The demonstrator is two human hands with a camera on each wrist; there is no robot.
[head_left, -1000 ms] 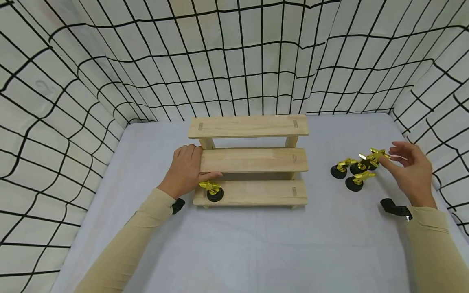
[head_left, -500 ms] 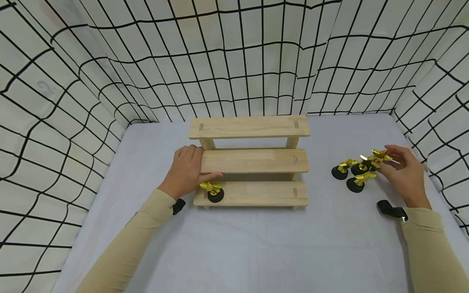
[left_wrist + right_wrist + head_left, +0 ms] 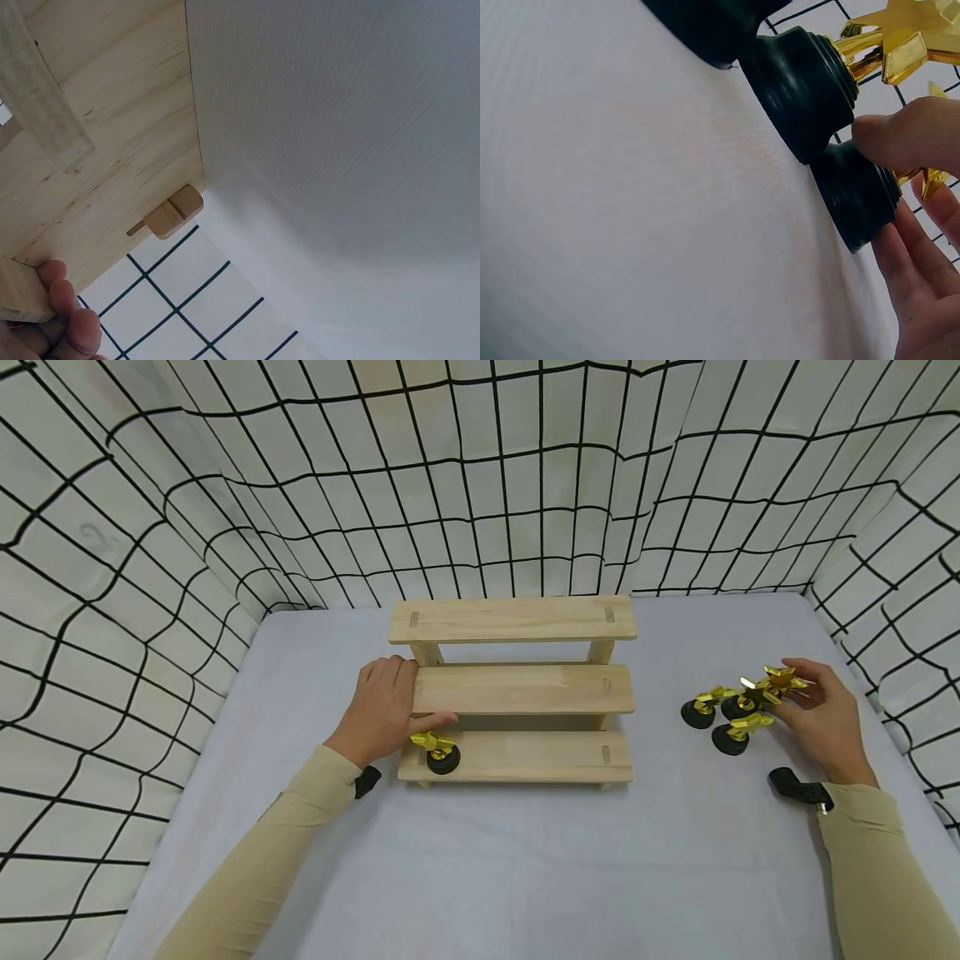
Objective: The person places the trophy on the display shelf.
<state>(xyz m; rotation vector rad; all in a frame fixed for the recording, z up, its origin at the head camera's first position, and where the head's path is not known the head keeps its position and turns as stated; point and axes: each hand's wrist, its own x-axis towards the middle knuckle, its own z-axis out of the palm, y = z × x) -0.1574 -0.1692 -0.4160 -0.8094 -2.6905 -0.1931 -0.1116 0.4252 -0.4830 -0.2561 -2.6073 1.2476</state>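
Note:
A three-step wooden display rack stands on the table in the head view. My left hand grips the left end of its middle step; in the left wrist view the fingers curl round the board's edge. One gold star trophy with a black round base sits at the left of the lowest step. To the right, my right hand holds the rearmost star trophy of a small cluster, thumb on one side and fingers on the other. Its base appears to rest on the cloth.
Close beside the held trophy stand a left trophy, a front trophy and a middle trophy. White cloth covers the table. Black grid netting over white walls encloses the back and sides.
My right hand has moved slightly left and closed in round the rearmost trophy. The left hand keeps its grip on the rack, which has not moved.

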